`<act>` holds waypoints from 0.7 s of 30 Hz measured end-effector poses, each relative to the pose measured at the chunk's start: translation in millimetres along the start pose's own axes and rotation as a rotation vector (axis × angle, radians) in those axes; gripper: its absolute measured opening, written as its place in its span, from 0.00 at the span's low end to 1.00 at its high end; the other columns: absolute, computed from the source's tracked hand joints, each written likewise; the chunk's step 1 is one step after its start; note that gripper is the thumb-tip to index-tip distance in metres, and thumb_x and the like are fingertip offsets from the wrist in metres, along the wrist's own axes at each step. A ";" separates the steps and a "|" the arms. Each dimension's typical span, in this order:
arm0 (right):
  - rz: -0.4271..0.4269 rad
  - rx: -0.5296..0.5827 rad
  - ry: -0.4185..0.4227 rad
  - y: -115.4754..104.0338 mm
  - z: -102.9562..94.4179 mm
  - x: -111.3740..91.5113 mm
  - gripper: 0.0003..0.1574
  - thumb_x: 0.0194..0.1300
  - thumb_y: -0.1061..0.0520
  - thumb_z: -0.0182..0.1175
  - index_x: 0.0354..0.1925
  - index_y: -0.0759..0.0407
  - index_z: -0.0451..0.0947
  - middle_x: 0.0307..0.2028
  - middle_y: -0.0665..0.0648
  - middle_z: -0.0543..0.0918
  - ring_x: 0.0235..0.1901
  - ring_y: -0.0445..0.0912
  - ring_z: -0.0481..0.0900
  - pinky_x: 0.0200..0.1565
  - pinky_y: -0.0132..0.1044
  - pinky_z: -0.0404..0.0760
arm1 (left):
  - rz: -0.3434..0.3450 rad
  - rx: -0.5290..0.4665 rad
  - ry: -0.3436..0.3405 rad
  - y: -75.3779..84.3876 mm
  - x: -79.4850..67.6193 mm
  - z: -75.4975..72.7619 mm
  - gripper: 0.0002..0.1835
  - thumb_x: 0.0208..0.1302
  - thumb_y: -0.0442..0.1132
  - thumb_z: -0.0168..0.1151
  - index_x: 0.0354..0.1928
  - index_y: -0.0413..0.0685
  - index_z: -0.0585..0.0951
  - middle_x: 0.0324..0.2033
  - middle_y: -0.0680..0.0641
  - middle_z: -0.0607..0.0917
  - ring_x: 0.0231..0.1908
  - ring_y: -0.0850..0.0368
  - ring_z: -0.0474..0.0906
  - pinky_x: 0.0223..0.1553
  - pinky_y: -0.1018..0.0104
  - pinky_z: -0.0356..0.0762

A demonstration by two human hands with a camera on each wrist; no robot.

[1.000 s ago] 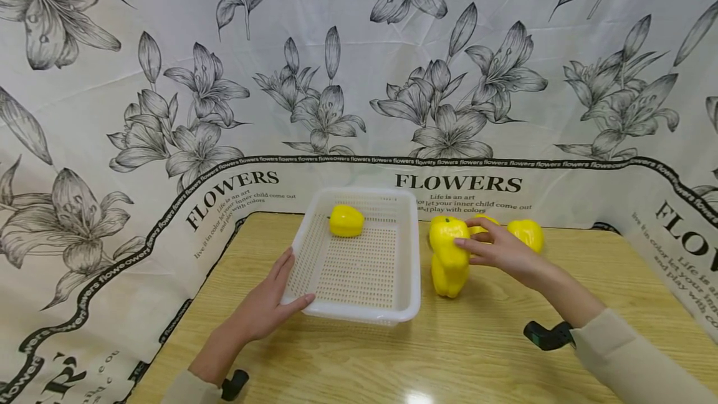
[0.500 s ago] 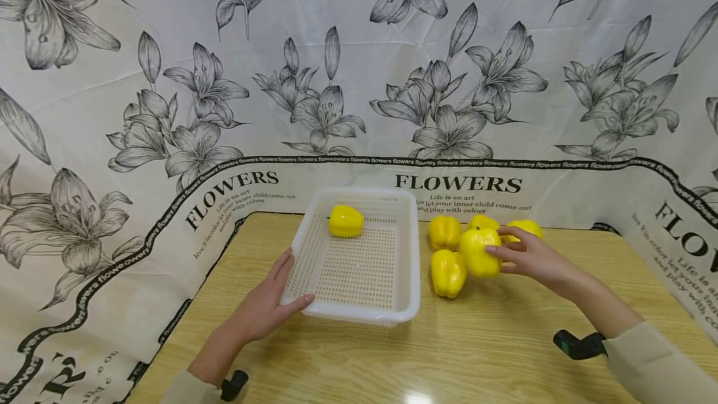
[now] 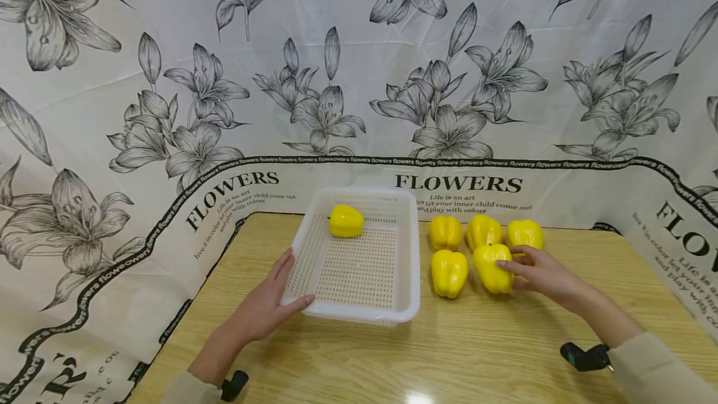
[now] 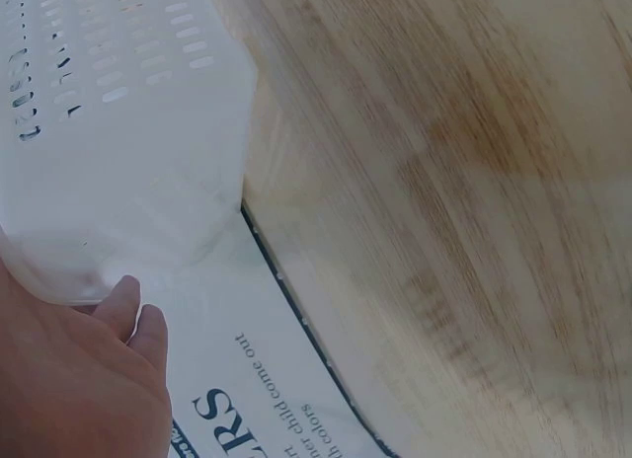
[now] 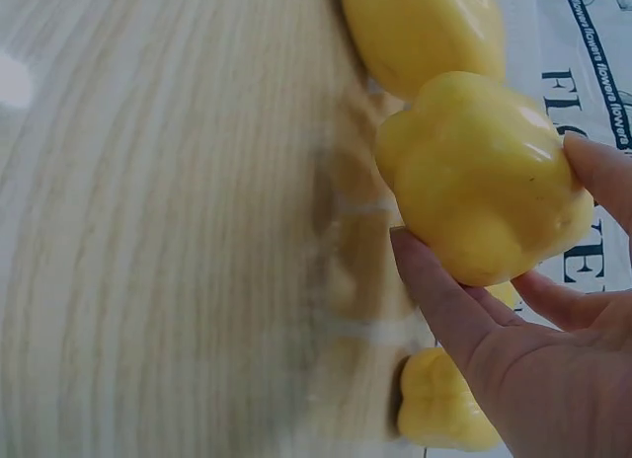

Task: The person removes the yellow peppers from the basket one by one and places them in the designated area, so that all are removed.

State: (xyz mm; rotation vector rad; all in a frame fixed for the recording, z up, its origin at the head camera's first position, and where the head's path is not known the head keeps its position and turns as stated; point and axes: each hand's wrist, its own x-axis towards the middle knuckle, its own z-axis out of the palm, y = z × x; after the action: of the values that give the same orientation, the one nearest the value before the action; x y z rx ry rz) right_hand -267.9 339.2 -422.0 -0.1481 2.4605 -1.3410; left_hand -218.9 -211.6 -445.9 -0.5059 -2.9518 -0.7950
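Note:
My right hand (image 3: 543, 274) grips a yellow bell pepper (image 3: 492, 270) from its right side, thumb in front. In the right wrist view, fingers and thumb spread round this pepper (image 5: 484, 182), at or just above the tabletop; I cannot tell which. My left hand (image 3: 263, 304) holds the front left corner of a white perforated plastic basket (image 3: 414, 267), its thumb over the rim. The left wrist view shows fingertips (image 4: 120, 305) against the basket's edge. Inside the basket, near the back left, one yellow bell pepper (image 3: 346, 222) lies on its side.
Behind the held pepper stand three yellow bell peppers (image 3: 445, 233) in a row along the back. Another bell pepper (image 3: 449, 274) stands to its left, beside the basket. The wooden table (image 3: 449, 348) ends at a flower-printed cloth (image 3: 359, 111) behind.
My right hand has carried its pepper rightward and down, from over the peppers by the basket to the front row's right end. The left hand and basket have not moved.

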 end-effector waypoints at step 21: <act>-0.039 0.028 -0.015 18.1 8.6 1.3 0.54 0.82 0.42 0.46 0.72 0.88 0.37 0.71 0.87 0.49 0.68 0.71 0.67 0.60 0.53 0.80 | 0.002 -0.007 0.000 1.1 0.2 -0.5 0.56 0.68 0.71 0.55 0.82 0.44 0.44 0.82 0.49 0.41 0.76 0.37 0.56 0.71 0.38 0.63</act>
State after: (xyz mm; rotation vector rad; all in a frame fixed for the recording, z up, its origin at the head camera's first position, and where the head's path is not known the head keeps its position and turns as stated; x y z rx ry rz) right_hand -264.9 342.0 -441.6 -0.1998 2.4369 -1.3843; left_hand -218.7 -210.9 -444.9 -0.5084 -2.9489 -0.8057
